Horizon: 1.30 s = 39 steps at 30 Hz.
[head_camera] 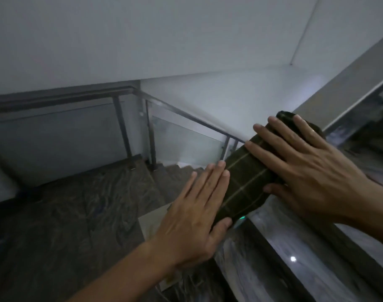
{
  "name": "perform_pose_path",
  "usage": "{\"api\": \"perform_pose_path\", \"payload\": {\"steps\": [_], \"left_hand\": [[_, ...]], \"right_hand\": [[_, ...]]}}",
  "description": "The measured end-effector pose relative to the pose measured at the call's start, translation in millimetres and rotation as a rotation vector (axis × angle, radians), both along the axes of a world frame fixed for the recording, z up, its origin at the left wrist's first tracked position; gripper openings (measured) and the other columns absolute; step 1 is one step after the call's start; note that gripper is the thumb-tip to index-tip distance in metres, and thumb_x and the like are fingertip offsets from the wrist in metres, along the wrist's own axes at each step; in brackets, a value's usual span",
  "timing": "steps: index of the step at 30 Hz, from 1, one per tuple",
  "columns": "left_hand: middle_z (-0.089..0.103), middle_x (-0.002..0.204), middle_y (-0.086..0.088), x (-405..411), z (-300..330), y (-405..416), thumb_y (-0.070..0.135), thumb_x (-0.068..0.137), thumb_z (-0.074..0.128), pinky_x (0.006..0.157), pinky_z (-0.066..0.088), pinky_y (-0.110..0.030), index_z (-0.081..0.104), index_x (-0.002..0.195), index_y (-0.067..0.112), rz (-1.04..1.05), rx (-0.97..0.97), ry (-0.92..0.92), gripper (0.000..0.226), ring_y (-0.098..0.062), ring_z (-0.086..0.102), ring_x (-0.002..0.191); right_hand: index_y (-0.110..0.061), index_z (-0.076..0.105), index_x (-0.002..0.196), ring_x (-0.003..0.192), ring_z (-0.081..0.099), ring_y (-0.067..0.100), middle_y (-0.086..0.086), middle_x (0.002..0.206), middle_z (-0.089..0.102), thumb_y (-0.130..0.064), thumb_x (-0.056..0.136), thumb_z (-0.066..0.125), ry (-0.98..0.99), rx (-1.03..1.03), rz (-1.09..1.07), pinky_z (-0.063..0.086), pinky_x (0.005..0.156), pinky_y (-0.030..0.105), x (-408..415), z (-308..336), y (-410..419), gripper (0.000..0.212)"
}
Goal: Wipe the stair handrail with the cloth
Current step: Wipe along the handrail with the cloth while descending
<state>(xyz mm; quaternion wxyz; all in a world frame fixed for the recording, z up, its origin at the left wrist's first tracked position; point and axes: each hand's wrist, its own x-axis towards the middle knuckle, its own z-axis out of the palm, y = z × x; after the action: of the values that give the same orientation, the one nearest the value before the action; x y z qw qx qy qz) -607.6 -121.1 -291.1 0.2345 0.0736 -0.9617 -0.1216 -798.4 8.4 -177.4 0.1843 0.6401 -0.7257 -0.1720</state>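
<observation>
Left hand (195,205) lies nearest, flat and open, fingers straight and pressed together, palm against the near left side of the cloth (249,184). Its thumb tucks under the cloth's near edge. It grips nothing; by my reading it steadies the fabric and keeps it wrapped to the rail.

Right hand (303,171) sits just beyond and to the right, fingers spread wide over the top of the cloth, thumb curled under the near side. The spread covers more fabric and likely presses it down evenly for wiping.

Cloth is dark green with pale check lines. It is draped over and around the handrail (316,253), which runs from the near right corner up toward the far centre. The wrapped form suggests top and sides are meant to be wiped in one pass.

Handrail shows bare and dark on the near side of the hands; beyond the cloth it is hidden. Whether the near stretch is already wiped cannot be told.

Further off, a second rail (186,115) with glass panels (182,140) descends from left to right toward the hands, beside dark patterned steps (62,216). A plain wall (142,40) closes the far side. Lighting is dim and detail is soft.

Risk noted: the cloth could slip round the smooth rail if pressure is uneven.
</observation>
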Motion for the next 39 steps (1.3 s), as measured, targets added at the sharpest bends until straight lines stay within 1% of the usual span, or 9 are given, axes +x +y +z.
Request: {"api": "perform_pose_path", "payload": {"steps": [7,10,14,18,23,29,34,36,39], "left_hand": [[-0.014,0.161,-0.011,1,-3,-14,0.051,0.095,0.026,0.119,0.013,-0.050,-0.007,0.151,0.007,-0.136,0.037,-0.071,0.078,-0.025,-0.011,0.148],[-0.033,0.155,-0.009,8,6,-27,0.059,0.093,0.021,0.119,-0.007,-0.043,-0.021,0.147,0.010,-0.278,0.026,-0.143,0.084,-0.022,-0.028,0.144],[-0.046,0.147,-0.001,15,18,-48,0.063,0.090,0.031,0.101,-0.029,-0.029,-0.031,0.142,0.014,-0.453,0.086,-0.225,0.095,-0.015,-0.041,0.136],[-0.041,0.150,-0.001,10,12,-62,0.059,0.089,0.033,0.114,-0.018,-0.030,-0.030,0.140,0.015,-0.585,0.151,-0.202,0.092,-0.012,-0.038,0.138],[-0.041,0.151,0.005,-1,4,-77,0.046,0.091,0.051,0.119,-0.011,-0.037,-0.026,0.144,0.018,-0.749,0.249,-0.205,0.098,-0.008,-0.036,0.139],[-0.036,0.154,0.001,-6,-6,-85,0.060,0.086,0.043,0.121,0.000,-0.047,-0.024,0.146,0.015,-0.838,0.232,-0.130,0.101,-0.014,-0.031,0.143],[-0.030,0.157,0.003,-6,-27,-97,0.051,0.086,0.048,0.120,0.013,-0.053,-0.019,0.149,0.017,-0.930,0.259,-0.064,0.098,-0.018,-0.018,0.147],[-0.026,0.158,0.002,-6,-42,-104,0.043,0.087,0.052,0.121,0.013,-0.043,-0.015,0.149,0.019,-0.976,0.296,-0.005,0.095,-0.016,-0.012,0.148],[-0.020,0.160,0.000,-9,-61,-113,0.022,0.090,0.058,0.117,0.000,-0.012,-0.014,0.149,0.022,-1.081,0.381,0.039,0.094,-0.006,-0.015,0.147]], "right_hand": [[-0.023,0.011,0.152,0.145,0.010,0.032,0.011,0.157,0.014,-0.059,0.092,0.012,0.005,0.053,-0.251,0.005,0.115,0.051,30,-1,1,0.070],[-0.031,-0.006,0.151,0.145,-0.008,0.028,0.008,0.159,-0.002,-0.057,0.091,0.015,-0.026,0.023,-0.372,-0.009,0.117,0.047,50,-4,1,0.068],[-0.036,-0.017,0.147,0.142,-0.024,0.024,0.003,0.157,-0.018,-0.055,0.091,0.031,-0.081,0.007,-0.530,-0.016,0.115,0.045,72,-6,-5,0.076],[-0.044,-0.017,0.145,0.139,-0.032,0.011,-0.008,0.154,-0.024,-0.055,0.088,0.017,-0.267,-0.041,-0.634,-0.016,0.116,0.042,81,-5,-11,0.068],[-0.046,-0.007,0.147,0.137,-0.032,0.003,-0.015,0.153,-0.024,-0.041,0.098,0.026,-0.450,-0.154,-0.687,-0.015,0.110,0.031,86,-7,-15,0.059],[-0.041,-0.006,0.149,0.141,-0.027,0.009,-0.010,0.158,-0.018,-0.047,0.099,0.021,-0.363,-0.276,-0.717,-0.009,0.115,0.037,91,-26,-20,0.057],[-0.039,-0.006,0.149,0.142,-0.025,0.009,-0.007,0.159,-0.015,-0.049,0.098,0.020,-0.340,-0.372,-0.791,-0.008,0.117,0.036,115,-44,-30,0.058],[-0.037,-0.005,0.150,0.142,-0.026,0.009,-0.007,0.160,-0.016,-0.051,0.096,0.018,-0.343,-0.411,-0.827,-0.006,0.119,0.037,129,-53,-35,0.059],[-0.035,-0.004,0.150,0.142,-0.026,0.007,-0.009,0.158,-0.018,-0.050,0.097,0.018,-0.316,-0.482,-0.879,-0.011,0.116,0.028,149,-68,-46,0.059]]}}
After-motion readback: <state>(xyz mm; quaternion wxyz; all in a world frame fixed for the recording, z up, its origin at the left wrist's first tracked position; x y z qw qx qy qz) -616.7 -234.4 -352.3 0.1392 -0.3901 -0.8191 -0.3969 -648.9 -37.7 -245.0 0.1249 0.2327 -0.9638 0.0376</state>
